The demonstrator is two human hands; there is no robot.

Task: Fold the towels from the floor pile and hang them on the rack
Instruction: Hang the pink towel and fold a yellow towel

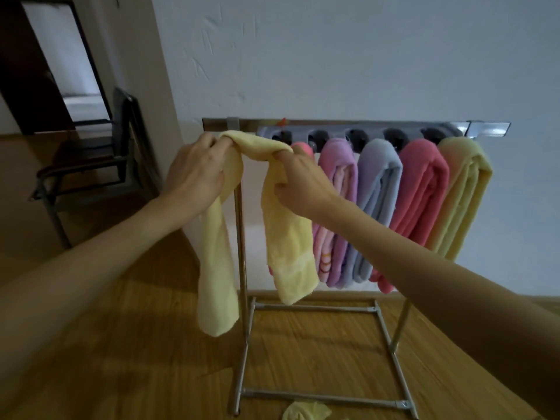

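**Yellow towel held at the rack's left end**

Now the yellow towel (285, 237) hangs folded into a long strip, gripped at its bend between both hands, its two tails dangling toward the floor (151, 344). It looks light, soft and limp, so it should sag wherever it is unsupported; a hold near the bend, close on either side, seems the surest way to keep the fold together.

The left hand (194, 174) has its fingers curled over the top of the bend, thumb against the cloth. The right hand (303, 183) pinches the other side, fingers wrapped around the nearer tail. Both arms reach forward, wrists level with the top bar.

Beyond the right hand, the rack (391, 328) carries five folded towels in pink, purple, blue, pink and yellow (466, 189). Below the hands, by the rack's base, lies another yellow cloth (306, 412). Left of the left hand stands a dark chair (91, 165).
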